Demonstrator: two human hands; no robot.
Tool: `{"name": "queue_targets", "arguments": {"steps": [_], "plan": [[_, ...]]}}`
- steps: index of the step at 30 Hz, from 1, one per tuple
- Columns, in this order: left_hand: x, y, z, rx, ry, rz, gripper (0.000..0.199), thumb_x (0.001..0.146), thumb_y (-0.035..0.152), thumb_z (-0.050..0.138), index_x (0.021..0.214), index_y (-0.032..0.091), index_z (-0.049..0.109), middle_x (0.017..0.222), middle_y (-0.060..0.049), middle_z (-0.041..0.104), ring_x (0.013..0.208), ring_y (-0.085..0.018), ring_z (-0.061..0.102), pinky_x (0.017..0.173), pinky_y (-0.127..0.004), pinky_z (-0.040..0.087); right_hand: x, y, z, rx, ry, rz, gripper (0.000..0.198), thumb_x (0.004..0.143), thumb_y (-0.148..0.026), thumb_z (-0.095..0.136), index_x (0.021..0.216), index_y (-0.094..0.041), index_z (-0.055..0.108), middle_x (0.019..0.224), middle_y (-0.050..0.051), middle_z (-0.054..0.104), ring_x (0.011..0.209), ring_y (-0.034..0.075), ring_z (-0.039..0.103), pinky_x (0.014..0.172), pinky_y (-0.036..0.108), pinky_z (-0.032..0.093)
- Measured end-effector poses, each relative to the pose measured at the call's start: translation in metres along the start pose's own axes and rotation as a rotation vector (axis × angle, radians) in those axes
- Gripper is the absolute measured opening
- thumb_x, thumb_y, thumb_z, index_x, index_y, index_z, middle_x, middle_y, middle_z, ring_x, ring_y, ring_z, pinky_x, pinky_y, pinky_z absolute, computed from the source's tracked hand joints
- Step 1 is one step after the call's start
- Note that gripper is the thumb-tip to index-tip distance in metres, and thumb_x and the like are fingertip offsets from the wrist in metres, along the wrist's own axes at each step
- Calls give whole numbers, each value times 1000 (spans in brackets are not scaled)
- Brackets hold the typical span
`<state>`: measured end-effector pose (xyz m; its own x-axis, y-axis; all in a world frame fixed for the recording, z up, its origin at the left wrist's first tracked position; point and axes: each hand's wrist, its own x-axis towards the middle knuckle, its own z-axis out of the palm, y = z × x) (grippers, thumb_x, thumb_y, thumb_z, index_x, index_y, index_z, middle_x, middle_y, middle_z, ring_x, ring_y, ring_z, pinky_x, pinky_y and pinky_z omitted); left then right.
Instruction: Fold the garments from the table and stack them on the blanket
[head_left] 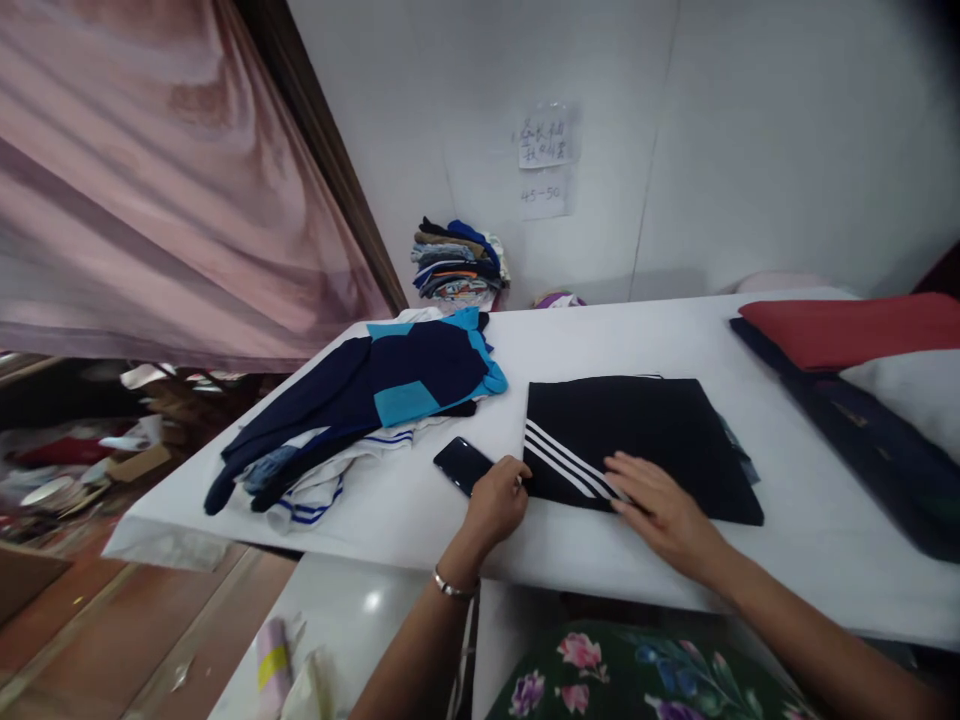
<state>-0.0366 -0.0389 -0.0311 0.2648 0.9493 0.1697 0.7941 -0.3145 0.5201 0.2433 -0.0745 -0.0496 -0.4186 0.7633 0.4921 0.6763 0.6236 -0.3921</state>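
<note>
We lay our right hand [664, 510] flat, fingers outstretched, on the black garment [622, 420] on the white table [592, 345], our left hand [496, 502] curled at its left edge, whether pinching we cannot tell.

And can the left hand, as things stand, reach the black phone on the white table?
Probably yes: the left hand is right beside the phone, with nothing visible between them, though it is at the edge of the black striped garment.

Two hands [664, 508], one phone [461, 463], two signs [550, 140]
</note>
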Motion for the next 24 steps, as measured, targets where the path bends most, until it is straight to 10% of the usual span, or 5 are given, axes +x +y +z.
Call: {"name": "queue_targets", "arguments": {"steps": [5, 9, 13, 24], "plan": [[30, 10, 8, -13, 186, 106, 24, 88, 20, 52, 111, 20, 60, 125, -9, 61, 119, -23, 55, 103, -39, 43, -26, 64, -22, -307, -6, 300, 56, 91, -53, 47, 134, -19, 56, 147, 14, 45, 141, 33, 33, 111, 60, 29], [46, 16, 36, 113, 13, 103, 41, 87, 28, 59, 126, 14, 56, 143, -18, 48, 136, -31, 40, 111, -48, 34, -39, 82, -22, -296, -133, 397, 60, 91, -58, 44, 133, -18, 57, 146, 14, 47, 140, 32, 34, 112, 58, 28], [48, 12, 46, 140, -82, 28, 43, 89, 29, 54, 129, 12, 55, 148, -18, 42, 140, -32, 35, 113, -47, 32, -43, 95, -41, -178, 29, 446, 57, 92, -56, 42, 133, -19, 57, 147, 13, 45, 141, 29, 33, 114, 55, 27], [102, 10, 28, -258, 27, -455, 54, 86, 36, 62, 131, 8, 52, 138, -23, 53, 130, -31, 49, 108, -39, 34, -15, 132, -84, 733, 259, 1219, 81, 77, -45, 70, 146, -18, 37, 137, 18, 55, 128, 30, 51, 107, 49, 39]]}}
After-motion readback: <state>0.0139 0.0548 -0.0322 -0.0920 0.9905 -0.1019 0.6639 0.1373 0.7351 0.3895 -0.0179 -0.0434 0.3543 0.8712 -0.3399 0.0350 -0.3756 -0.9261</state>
